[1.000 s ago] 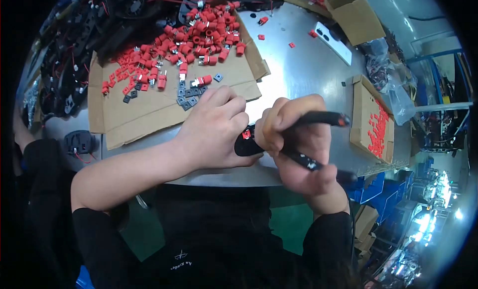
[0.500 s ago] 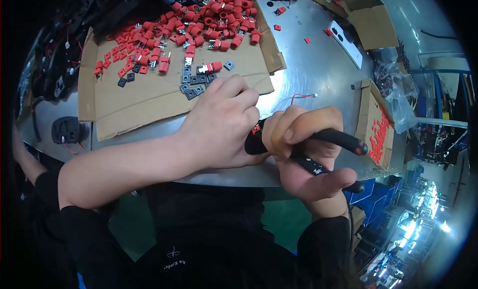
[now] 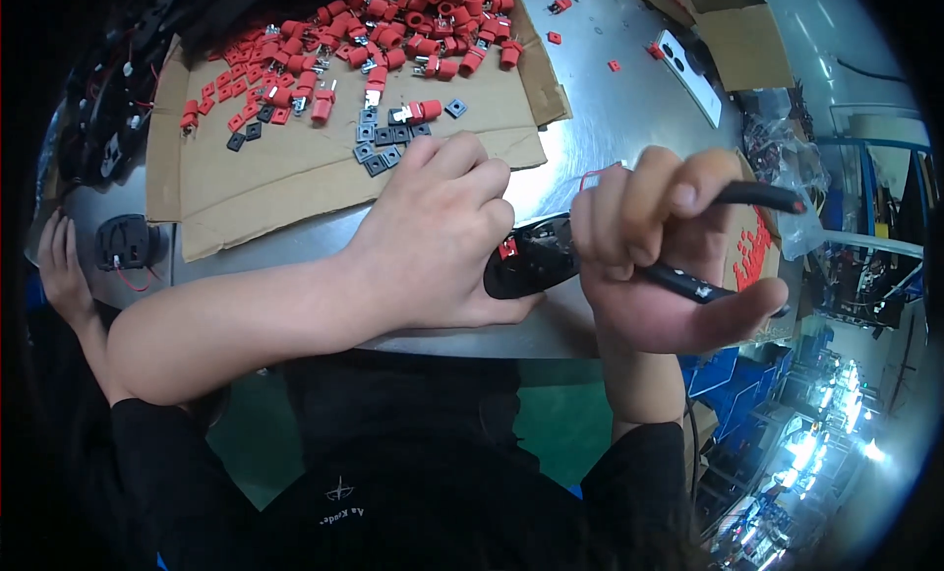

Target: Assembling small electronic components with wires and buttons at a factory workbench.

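Observation:
My left hand (image 3: 433, 232) is closed round a rounded black plastic part (image 3: 536, 261), which shows between my two hands. A small red piece with metal (image 3: 507, 247) sits in that part, beside my left fingers. My right hand (image 3: 678, 246) grips a two-handled tool that looks like pliers, its black handles (image 3: 757, 194) spread apart and the thumb stretched out. The tool's jaws are hidden. Just beyond my left hand, several grey square nuts (image 3: 383, 135) and a red terminal (image 3: 423, 111) lie on a cardboard tray (image 3: 265, 197).
Red terminals (image 3: 433, 25) are heaped at the tray's far side. A white phone (image 3: 690, 79) lies on the metal table (image 3: 600, 109). A box of small red pieces (image 3: 755, 251) stands at right. On the left are another person's hand (image 3: 65, 266) and a black part (image 3: 128, 243).
My right hand has moved right and slightly up with the pliers, away from my left hand. More of the black part now shows. Another person's hand has come into view at left.

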A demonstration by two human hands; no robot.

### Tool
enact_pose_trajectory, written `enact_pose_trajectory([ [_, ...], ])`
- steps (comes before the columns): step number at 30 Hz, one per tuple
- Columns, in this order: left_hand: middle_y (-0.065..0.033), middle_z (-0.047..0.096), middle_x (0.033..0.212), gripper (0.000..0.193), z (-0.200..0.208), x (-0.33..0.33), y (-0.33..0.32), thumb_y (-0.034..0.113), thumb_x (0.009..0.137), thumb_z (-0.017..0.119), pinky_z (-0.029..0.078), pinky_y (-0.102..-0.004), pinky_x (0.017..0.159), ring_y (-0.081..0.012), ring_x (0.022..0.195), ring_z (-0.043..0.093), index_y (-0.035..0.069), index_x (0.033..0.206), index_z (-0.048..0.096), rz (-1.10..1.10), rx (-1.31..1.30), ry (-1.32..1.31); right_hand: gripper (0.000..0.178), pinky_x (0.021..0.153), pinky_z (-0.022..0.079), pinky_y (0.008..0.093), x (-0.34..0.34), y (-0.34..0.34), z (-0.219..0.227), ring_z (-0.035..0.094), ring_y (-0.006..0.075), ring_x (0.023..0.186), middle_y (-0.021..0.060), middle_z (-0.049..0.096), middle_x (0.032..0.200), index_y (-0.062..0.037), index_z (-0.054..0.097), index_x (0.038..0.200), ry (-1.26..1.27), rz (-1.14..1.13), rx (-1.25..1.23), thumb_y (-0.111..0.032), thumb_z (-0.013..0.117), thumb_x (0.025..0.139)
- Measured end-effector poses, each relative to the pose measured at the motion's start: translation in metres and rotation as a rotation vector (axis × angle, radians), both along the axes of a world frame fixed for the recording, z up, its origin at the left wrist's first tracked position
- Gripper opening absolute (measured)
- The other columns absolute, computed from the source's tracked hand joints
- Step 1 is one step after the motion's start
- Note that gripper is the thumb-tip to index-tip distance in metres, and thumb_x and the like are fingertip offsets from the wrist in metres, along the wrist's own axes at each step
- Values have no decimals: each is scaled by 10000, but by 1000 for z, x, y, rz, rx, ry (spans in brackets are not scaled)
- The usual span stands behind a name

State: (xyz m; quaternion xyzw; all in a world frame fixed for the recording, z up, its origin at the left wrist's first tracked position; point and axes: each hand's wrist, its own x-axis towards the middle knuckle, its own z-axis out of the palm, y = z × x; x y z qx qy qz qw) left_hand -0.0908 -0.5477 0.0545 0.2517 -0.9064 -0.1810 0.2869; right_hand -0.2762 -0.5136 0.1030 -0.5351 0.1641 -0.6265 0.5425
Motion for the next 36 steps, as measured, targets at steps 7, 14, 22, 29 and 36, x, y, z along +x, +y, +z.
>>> enact_pose_trajectory([
  [7, -79, 565, 958, 495, -7, -3, -3, 410, 631, 874, 395, -446, 885, -319, 1004, 544, 89, 954, 680, -23, 30, 29, 845, 528, 344, 263, 14, 16, 1, 385, 102, 569, 22, 450, 745, -89, 465, 1072, 201, -141, 249, -902, 486, 844],
  [14, -69, 569, 971, 514, 0, 0, -2, 384, 614, 868, 394, -452, 893, -311, 1009, 537, 100, 999, 681, -18, 50, 2, 811, 519, 338, 269, 22, 18, 0, 370, 112, 537, 34, 451, 696, -95, 450, 1021, 247, -145, 265, -893, 400, 886],
  [22, -67, 563, 916, 474, 0, 1, -6, 426, 605, 864, 386, -440, 885, -301, 974, 533, 83, 881, 690, -67, 43, -58, 759, 477, 350, 283, 12, 17, -16, 425, 132, 476, 29, 473, 633, -88, 464, 964, 445, -87, -79, -842, 477, 880],
  [29, -85, 551, 913, 461, -4, 1, -3, 438, 627, 866, 388, -438, 862, -310, 963, 530, 66, 796, 652, -36, 4, 16, 698, 538, 350, 267, 7, 11, -1, 419, 117, 594, 16, 441, 753, -129, 472, 1063, 72, -118, 79, -797, 577, 889],
  [36, -70, 528, 888, 427, -6, 2, -3, 407, 625, 875, 394, -434, 838, -299, 933, 535, 86, 819, 670, -35, -2, 56, 741, 545, 358, 271, 15, 15, 0, 405, 120, 595, 34, 445, 760, -117, 457, 1054, 130, -87, 160, -832, 539, 880],
])
